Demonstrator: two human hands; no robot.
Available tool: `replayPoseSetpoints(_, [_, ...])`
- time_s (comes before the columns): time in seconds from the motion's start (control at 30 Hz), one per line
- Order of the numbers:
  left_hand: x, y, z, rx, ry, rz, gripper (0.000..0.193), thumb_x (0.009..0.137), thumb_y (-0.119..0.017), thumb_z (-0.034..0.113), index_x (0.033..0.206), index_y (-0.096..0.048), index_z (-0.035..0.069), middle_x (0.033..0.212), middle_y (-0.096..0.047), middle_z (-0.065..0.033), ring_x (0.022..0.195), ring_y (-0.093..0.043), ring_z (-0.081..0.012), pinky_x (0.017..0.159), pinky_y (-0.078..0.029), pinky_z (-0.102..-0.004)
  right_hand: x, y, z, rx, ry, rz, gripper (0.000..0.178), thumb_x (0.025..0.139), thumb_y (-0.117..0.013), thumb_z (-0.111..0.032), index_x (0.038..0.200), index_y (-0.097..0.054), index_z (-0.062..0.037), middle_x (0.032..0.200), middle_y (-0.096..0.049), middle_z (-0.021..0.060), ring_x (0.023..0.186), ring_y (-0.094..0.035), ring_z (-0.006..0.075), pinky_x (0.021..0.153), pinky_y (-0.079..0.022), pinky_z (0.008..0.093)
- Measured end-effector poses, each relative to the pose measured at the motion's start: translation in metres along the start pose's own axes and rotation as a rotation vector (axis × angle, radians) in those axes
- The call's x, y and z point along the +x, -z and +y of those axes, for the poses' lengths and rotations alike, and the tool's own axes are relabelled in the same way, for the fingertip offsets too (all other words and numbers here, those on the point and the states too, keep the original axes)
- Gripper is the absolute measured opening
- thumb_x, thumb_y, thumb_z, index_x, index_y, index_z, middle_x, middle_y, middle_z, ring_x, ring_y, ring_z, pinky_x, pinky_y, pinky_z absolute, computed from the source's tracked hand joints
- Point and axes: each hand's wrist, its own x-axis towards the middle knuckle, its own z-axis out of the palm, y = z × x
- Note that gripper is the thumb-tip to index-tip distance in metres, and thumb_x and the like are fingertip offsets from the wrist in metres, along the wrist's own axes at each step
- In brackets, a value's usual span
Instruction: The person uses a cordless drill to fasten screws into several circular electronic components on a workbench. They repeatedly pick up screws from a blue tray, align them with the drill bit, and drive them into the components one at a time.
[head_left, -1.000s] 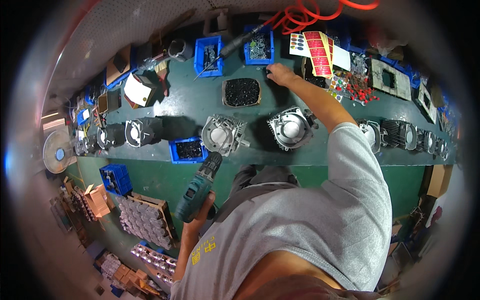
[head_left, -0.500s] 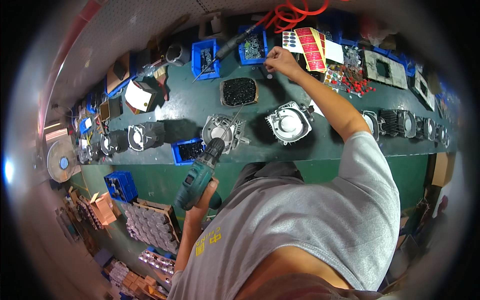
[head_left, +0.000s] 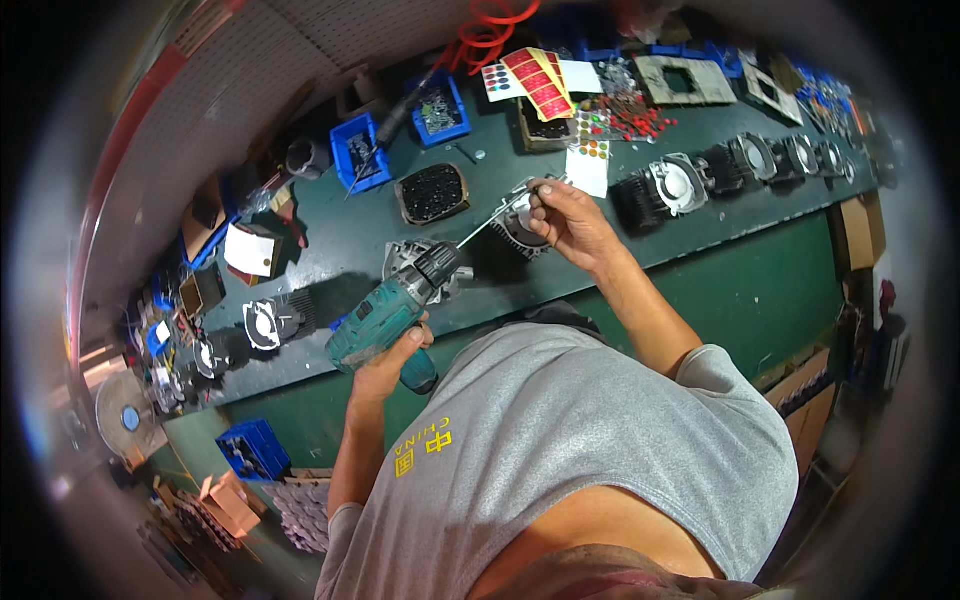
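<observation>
My left hand (head_left: 388,362) is wrapped round the grip of a green cordless drill (head_left: 376,322). The drill's long thin bit (head_left: 482,230) slants up and to the right. At the bit's tip, my right hand (head_left: 570,222) is closed in a pinch; a small dark piece shows at its fingertips, too small to name. Below the drill's chuck sits a grey cast metal housing (head_left: 455,284), partly hidden by the drill. A second cast housing (head_left: 512,232) lies under the bit and my right hand, which cover part of it.
Beyond the housings stands a tray of small black parts (head_left: 432,193). Two blue bins, one left (head_left: 361,152) and one right (head_left: 438,112), hold small metal parts. Red sticker sheets (head_left: 540,82) and a white dotted sheet (head_left: 588,170) lie rightward. More housings (head_left: 678,184) line both ends.
My right hand has come back from beside the far blue bin to the drill bit's tip, closed in a pinch. The drill has tilted rightward in my left hand. The view has turned.
</observation>
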Motion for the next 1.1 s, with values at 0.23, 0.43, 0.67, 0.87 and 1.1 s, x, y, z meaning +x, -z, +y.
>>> replayPoseSetpoints(0.23, [0.002, 0.003, 0.001, 0.009, 0.092, -0.084, 0.036, 0.091, -0.076, 0.02, 0.117, -0.065, -0.003, 0.088, -0.07, -0.0074, 0.084, -0.065, -0.0164, 0.079, -0.053, -0.0323, -0.03, 0.004, 0.007, -0.036, 0.054, 0.039, 0.019, 0.101, -0.063, -0.014, 0.113, -0.065, -0.0003, 0.095, -0.069, 0.0066, 0.08, -0.068, 0.0133, 0.074, -0.063, 0.0291])
replayPoseSetpoints(0.43, [0.001, 0.015, 0.006, 0.035, 0.105, -0.161, 0.031, 0.089, -0.076, 0.013, 0.114, -0.066, -0.001, 0.092, -0.07, -0.0058, 0.086, -0.066, -0.016, 0.081, -0.053, -0.0326, -0.046, 0.016, 0.011, -0.15, -0.078, 0.088, 0.02, 0.101, -0.065, -0.021, 0.11, -0.067, -0.0031, 0.089, -0.069, 0.0051, 0.074, -0.068, 0.0143, 0.07, -0.062, 0.028])
replayPoseSetpoints(0.67, [-0.012, 0.015, -0.001, 0.435, -0.084, -0.081, 0.024, 0.088, -0.076, 0.007, 0.11, -0.069, 0.004, 0.105, -0.07, -0.0021, 0.097, -0.065, -0.0138, 0.084, -0.052, -0.031, -0.021, 0.007, 0.036, 0.068, -0.202, 0.078, 0.015, 0.103, -0.061, -0.017, 0.113, -0.066, -0.0067, 0.099, -0.068, 0.0037, 0.088, -0.068, 0.0159, 0.082, -0.063, 0.0368])
replayPoseSetpoints(0.87, [-0.01, -0.018, 0.017, 0.635, -0.272, -0.034, 0.019, 0.087, -0.076, 0.003, 0.106, -0.071, 0.002, 0.096, -0.072, -0.0048, 0.084, -0.067, -0.0141, 0.076, -0.053, -0.0296, 0.015, 0.013, 0.053, 0.142, -0.236, 0.298, 0.013, 0.103, -0.059, -0.012, 0.107, -0.066, -0.0025, 0.102, -0.07, 0.0086, 0.091, -0.07, 0.0191, 0.087, -0.063, 0.0388])
replayPoseSetpoints(1.1, [0.021, -0.052, 0.037, 0.836, -0.366, -0.1, 0.028, 0.083, -0.078, 0.003, 0.109, -0.067, 0.001, 0.089, -0.073, -0.0098, 0.074, -0.069, -0.0173, 0.071, -0.055, -0.0312, 0.037, 0.022, 0.049, 0.279, -0.351, 0.317, 0.016, 0.105, -0.048, -0.009, 0.114, -0.059, -0.0008, 0.108, -0.068, 0.0126, 0.097, -0.069, 0.0246, 0.089, -0.06, 0.0421])
